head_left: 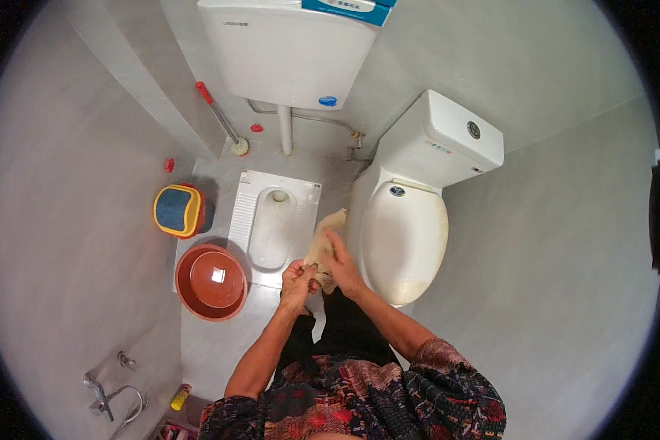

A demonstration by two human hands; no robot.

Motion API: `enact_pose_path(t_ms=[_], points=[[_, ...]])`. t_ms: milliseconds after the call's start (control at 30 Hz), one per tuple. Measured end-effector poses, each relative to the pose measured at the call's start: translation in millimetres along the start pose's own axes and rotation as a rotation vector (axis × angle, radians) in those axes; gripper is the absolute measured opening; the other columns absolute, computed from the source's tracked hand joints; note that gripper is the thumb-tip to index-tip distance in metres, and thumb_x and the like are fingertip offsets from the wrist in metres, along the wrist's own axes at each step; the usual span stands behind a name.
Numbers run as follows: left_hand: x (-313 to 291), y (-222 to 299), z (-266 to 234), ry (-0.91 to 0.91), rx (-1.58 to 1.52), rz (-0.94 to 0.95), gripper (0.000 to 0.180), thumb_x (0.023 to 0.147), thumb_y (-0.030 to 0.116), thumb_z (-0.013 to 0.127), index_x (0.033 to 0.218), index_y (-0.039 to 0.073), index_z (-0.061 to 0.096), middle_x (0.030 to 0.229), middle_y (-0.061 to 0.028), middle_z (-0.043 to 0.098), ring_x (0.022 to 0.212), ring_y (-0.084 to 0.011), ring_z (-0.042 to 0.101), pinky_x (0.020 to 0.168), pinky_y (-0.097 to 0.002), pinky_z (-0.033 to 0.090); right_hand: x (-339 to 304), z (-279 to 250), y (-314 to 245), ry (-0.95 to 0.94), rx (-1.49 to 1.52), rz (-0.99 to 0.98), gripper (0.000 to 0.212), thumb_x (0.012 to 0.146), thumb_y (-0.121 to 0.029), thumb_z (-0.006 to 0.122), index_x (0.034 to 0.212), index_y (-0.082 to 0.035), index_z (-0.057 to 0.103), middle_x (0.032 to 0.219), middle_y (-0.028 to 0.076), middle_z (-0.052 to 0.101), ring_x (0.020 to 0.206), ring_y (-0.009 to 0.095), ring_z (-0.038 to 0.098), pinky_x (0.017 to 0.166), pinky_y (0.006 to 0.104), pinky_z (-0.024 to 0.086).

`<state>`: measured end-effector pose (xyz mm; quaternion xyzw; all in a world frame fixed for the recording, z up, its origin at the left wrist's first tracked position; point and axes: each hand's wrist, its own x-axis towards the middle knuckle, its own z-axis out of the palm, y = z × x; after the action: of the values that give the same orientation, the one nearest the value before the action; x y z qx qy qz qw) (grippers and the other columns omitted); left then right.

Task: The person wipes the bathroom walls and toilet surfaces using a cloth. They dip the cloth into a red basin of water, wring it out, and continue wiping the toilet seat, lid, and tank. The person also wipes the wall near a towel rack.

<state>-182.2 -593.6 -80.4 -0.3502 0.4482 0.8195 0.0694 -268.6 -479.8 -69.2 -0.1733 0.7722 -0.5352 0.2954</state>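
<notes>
A beige cloth [317, 249] is bunched between my two hands in front of my body, above the floor between the squat toilet and the seated toilet. Its upper end reaches out past my fingers, and a crumpled part hangs below. My left hand [298, 284] is closed, pinching the cloth's near left edge. My right hand [342, 268] lies against the cloth from the right, its fingers stretched out and a little apart. Part of the cloth is hidden behind this hand.
The white squat toilet [246, 213] lies ahead, with the seated toilet [405, 227] at right. To the left stand a brown basin [185, 273] holding water and a yellow-rimmed bin [174, 209]. A red-handled toilet brush [220, 114] leans by the wall. A tap [99, 400] is lower left.
</notes>
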Motion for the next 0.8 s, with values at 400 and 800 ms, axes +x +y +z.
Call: enact_pose_path(t_ms=[400,800], points=[[38,93,98,0.025,0.123,0.187,0.027,0.087,0.028,0.058,0.106,0.01,0.059,0.1,0.001,0.062,0.08,-0.0088,0.056,0.063,-0.0228,0.041,68,-226,-44,0.185,0.088,-0.242,0.032,0.087,-0.009,0.048,0.119,-0.003,0.05,0.112,0.011,0.05,0.1,0.017,0.053,0.083,0.0285,0.045],[66,80,127,0.111,0.234,0.059,0.026,0.085,0.024,0.058,0.105,0.006,0.057,0.095,-0.0031,0.064,0.078,-0.0126,0.06,0.062,-0.0258,0.043,231,-473,-329,1.274,-0.988,-1.176,0.041,0.078,-0.006,0.051,0.119,-0.011,0.053,0.121,0.015,0.046,0.108,0.036,0.038,0.091,0.0477,0.029]])
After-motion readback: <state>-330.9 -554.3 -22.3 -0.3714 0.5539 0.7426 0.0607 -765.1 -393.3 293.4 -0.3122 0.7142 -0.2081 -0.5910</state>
